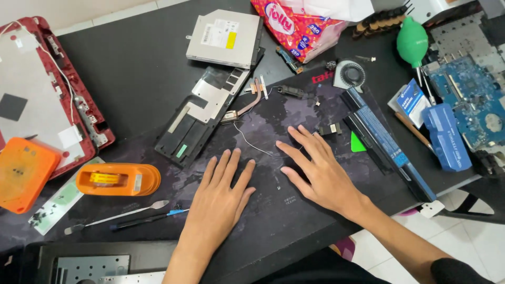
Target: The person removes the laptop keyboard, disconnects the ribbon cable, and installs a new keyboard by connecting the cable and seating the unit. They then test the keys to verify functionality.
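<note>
Left hand (pixel 221 197) flat, fingers spread, empty, near desk's front edge | right hand (pixel 318 171) likewise, beside thin white wire (pixel 252 143) | wire likely light, limp, fragile; pinch mid-length.

I see my left hand (pixel 220 197) and right hand (pixel 318 171) flat on a dark mat (pixel 273 210) mottled with a faint purple-grey cloud pattern and red lettering at its twelve o'clock edge. At nine o'clock sits an orange container (pixel 118 179) with a yellow label, and farther out an orange box (pixel 22 174). At ten o'clock lies a red laptop lid (pixel 50 89), silver-grey inside. At twelve o'clock I see a silver disc drive (pixel 225 38) and a pink snack bag (pixel 297 29) with white lettering. At two o'clock there is a green air blower (pixel 412 42), a blue circuit board (pixel 473 100) and a blue case (pixel 446 137). A small green pick (pixel 357 143) lies beside a black battery (pixel 386 144).
</note>
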